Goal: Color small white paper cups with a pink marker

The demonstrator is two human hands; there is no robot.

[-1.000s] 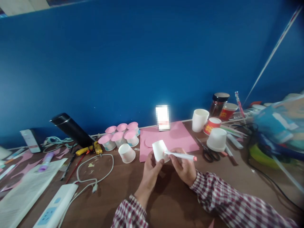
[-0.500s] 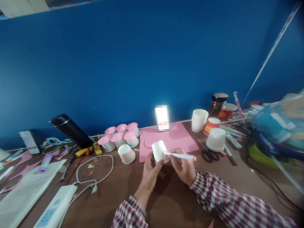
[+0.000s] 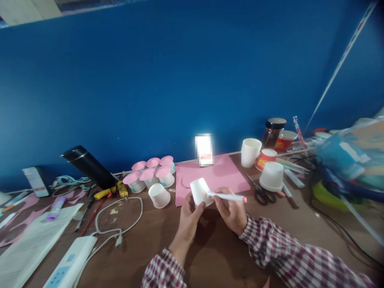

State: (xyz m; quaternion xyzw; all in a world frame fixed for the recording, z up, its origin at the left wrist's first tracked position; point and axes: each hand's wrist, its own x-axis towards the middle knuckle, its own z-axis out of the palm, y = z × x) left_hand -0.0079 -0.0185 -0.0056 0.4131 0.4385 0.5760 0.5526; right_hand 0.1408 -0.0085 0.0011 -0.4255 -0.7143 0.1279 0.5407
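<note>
My left hand (image 3: 191, 214) is closed around a white paper cup (image 3: 199, 191), which is tilted on its side above the table. In my right hand (image 3: 232, 212) is a white marker (image 3: 228, 197) with a pink end. The marker's tip meets the right side of the cup. Behind the cup lies a sheet of pink paper (image 3: 229, 172) with a cut pink disc on it. To the left stands another white paper cup (image 3: 159, 195), beside several cups topped with pink discs (image 3: 147, 174).
Black scissors (image 3: 264, 194) and an upturned white cup (image 3: 271, 177) lie to the right. A red cup (image 3: 266, 159) and a dark-lidded jar (image 3: 273, 133) stand behind. On the left are a black bottle (image 3: 90, 166), a power strip (image 3: 72, 262), a white cable (image 3: 120, 236) and a glue gun (image 3: 121, 189).
The cup in my left hand tilts slightly further. Otherwise my hands and the marker hold nearly the same pose, and the whole view shifts a little.
</note>
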